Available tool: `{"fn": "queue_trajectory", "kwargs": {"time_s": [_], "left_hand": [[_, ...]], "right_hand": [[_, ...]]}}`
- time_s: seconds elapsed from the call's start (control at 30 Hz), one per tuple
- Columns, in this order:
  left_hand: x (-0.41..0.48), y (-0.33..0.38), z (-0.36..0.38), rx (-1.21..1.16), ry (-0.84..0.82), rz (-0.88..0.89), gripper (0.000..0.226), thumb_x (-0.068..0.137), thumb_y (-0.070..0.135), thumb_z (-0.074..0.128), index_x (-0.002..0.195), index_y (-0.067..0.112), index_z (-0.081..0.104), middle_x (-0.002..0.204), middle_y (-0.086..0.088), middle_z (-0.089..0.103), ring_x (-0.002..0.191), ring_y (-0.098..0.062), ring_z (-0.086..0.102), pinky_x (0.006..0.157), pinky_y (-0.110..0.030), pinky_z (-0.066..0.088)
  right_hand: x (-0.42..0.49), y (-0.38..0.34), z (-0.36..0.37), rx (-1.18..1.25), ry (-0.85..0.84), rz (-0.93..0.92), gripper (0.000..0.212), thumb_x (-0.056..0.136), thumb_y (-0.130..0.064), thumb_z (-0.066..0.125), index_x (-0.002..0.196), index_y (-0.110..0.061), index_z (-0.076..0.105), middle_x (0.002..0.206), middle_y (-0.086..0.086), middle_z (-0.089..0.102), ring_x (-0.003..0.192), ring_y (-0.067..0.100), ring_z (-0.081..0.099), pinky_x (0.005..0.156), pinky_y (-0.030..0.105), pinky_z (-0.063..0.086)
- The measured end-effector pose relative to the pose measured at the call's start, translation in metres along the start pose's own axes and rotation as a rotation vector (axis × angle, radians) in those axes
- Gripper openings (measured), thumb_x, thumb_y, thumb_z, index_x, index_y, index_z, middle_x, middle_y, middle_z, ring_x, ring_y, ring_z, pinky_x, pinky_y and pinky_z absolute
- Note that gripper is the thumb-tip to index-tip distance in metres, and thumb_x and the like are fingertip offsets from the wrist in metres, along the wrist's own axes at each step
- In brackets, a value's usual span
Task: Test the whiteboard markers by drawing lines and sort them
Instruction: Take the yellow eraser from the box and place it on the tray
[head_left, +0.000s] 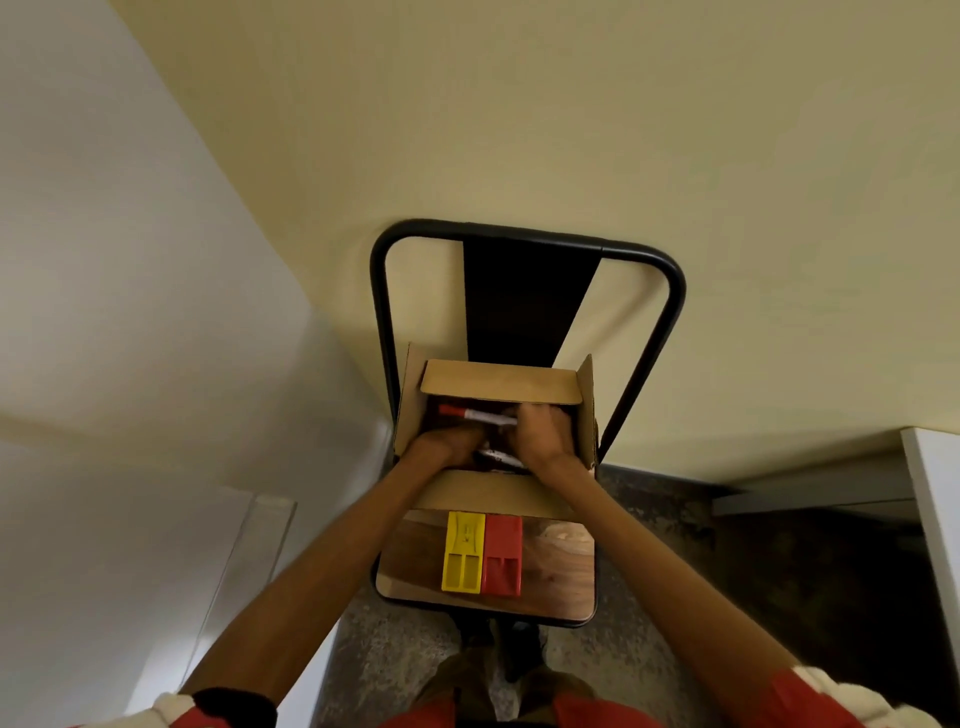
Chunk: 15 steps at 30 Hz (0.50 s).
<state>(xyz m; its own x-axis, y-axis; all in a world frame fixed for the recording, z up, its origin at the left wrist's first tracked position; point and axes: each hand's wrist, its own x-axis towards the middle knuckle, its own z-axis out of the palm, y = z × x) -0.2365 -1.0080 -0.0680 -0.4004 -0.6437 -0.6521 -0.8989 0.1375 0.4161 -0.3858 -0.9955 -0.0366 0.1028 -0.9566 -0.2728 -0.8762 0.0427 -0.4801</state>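
We record soft, even indoor light of moderate level, with no hard shadows on the cream wall (571, 104). The inside of the cardboard box (585, 410) lies in deep shade and detail there is muddy; print on the marker (470, 414) cannot be read. A pale glare patch sits on the glossy chair seat (556, 571). The floor (779, 571) at right is dim. Wide-angle distortion bows the chair frame (382, 312) and the wall lines toward the edges. The sleeves (831, 696) at the bottom edge are soft.
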Motion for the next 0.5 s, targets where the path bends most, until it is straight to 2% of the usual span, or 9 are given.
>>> {"fn": "queue_trajectory", "kwargs": {"time_s": [0.07, 0.2, 0.37, 0.47, 0.5], "left_hand": [[-0.002, 0.001, -0.002, 0.008, 0.024, 0.021, 0.054, 0.093, 0.024, 0.066, 0.141, 0.015, 0.043, 0.145, -0.013, 0.048, 0.130, -0.033, 0.046, 0.110, -0.037, 0.036], [-0.014, 0.005, -0.011, 0.045, 0.006, 0.032, 0.043, 0.097, 0.021, 0.060, 0.137, 0.013, 0.047, 0.141, -0.013, 0.051, 0.125, -0.031, 0.050, 0.105, -0.035, 0.038], [-0.029, 0.011, -0.028, 0.017, 0.004, 0.049, 0.040, 0.099, 0.021, 0.054, 0.138, 0.015, 0.050, 0.138, -0.015, 0.054, 0.119, -0.032, 0.054, 0.103, -0.043, 0.045], [-0.044, 0.018, -0.036, -0.040, 0.022, 0.091, 0.041, 0.099, 0.021, 0.054, 0.140, 0.016, 0.049, 0.137, -0.013, 0.055, 0.119, -0.030, 0.054, 0.104, -0.045, 0.045], [-0.049, 0.022, -0.039, -0.061, 0.030, 0.099, 0.040, 0.100, 0.020, 0.054, 0.139, 0.015, 0.050, 0.136, -0.013, 0.056, 0.119, -0.029, 0.055, 0.104, -0.045, 0.045]], "right_hand": [[-0.012, -0.004, -0.006, -0.142, -0.049, 0.002, 0.022, 0.096, -0.024, 0.058, 0.112, -0.018, 0.073, 0.102, 0.010, 0.071, 0.091, 0.027, 0.067, 0.066, 0.028, 0.040], [-0.030, -0.007, -0.010, -0.108, -0.004, -0.028, 0.023, 0.096, -0.030, 0.058, 0.111, -0.020, 0.072, 0.109, 0.010, 0.063, 0.090, 0.029, 0.065, 0.065, 0.029, 0.037], [-0.048, -0.013, -0.027, -0.076, 0.070, -0.089, 0.025, 0.098, -0.033, 0.056, 0.117, -0.024, 0.070, 0.113, 0.005, 0.055, 0.087, 0.023, 0.062, 0.063, 0.025, 0.033], [-0.057, -0.014, -0.036, -0.076, 0.138, -0.121, 0.024, 0.098, -0.037, 0.057, 0.113, -0.025, 0.071, 0.108, 0.002, 0.057, 0.072, 0.014, 0.053, 0.051, 0.021, 0.025], [-0.060, -0.014, -0.040, -0.080, 0.157, -0.139, 0.024, 0.097, -0.037, 0.057, 0.114, -0.025, 0.071, 0.107, 0.001, 0.058, 0.072, 0.013, 0.051, 0.050, 0.019, 0.024]]}}
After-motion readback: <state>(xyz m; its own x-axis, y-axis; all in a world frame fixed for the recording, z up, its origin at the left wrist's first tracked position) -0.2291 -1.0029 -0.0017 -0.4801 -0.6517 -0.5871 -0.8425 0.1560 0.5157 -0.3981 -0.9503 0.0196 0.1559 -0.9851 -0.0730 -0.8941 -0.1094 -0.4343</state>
